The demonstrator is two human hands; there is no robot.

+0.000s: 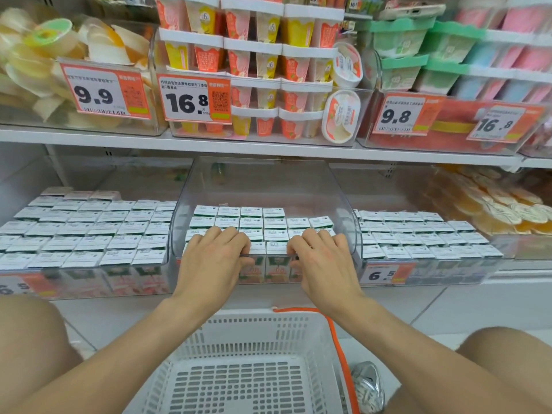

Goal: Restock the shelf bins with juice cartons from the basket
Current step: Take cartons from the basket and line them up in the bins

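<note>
A clear plastic bin (263, 180) stands in the middle of the lower shelf, with rows of white-topped juice cartons (251, 222) upright inside. My left hand (215, 258) grips the bin's front rim, fingers curled over onto the carton tops and thumb on the front wall. My right hand (322, 258) holds the same rim a little to the right in the same way. On the floor below sits the white slotted basket (254, 324) with an orange handle; only its slotted floor shows inside.
Bins on the left (83, 228) and right (424, 234) hold the same cartons in rows. The upper shelf (268, 149) carries cups and tubs behind price tags. My knees flank the basket, and a shoe (369, 386) is beside it.
</note>
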